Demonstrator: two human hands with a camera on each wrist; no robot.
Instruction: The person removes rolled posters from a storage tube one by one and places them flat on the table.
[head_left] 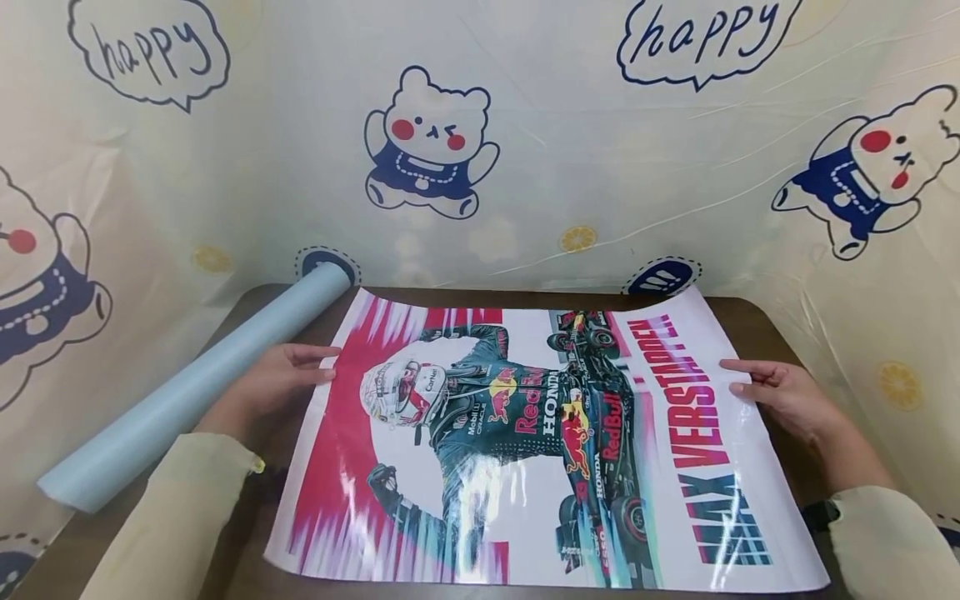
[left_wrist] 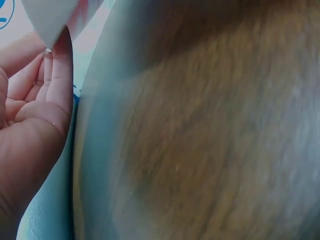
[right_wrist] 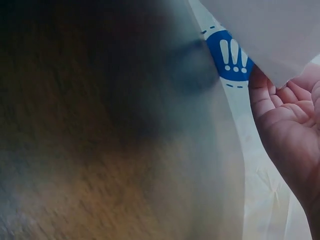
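A glossy poster (head_left: 517, 433) with a helmeted racing driver and a race car printed on it is spread face up, turned sideways, over the brown table. On its left edge, my left hand (head_left: 266, 383) pinches the sheet between thumb and fingers; the left wrist view shows that hand (left_wrist: 37, 110) from below, with the white underside at its fingertips. My right hand (head_left: 791, 400) pinches the opposite edge, and in the right wrist view the hand (right_wrist: 285, 112) shows under the pale back of the sheet (right_wrist: 265, 40). The poster's edges curl up slightly.
A long light-blue roll (head_left: 202, 387) lies diagonally on the left of the table, beside and partly behind my left forearm. The wood tabletop (head_left: 757, 333) has rounded far corners. Pale sheeting (head_left: 547, 183) with bear drawings hangs close behind it and at both sides.
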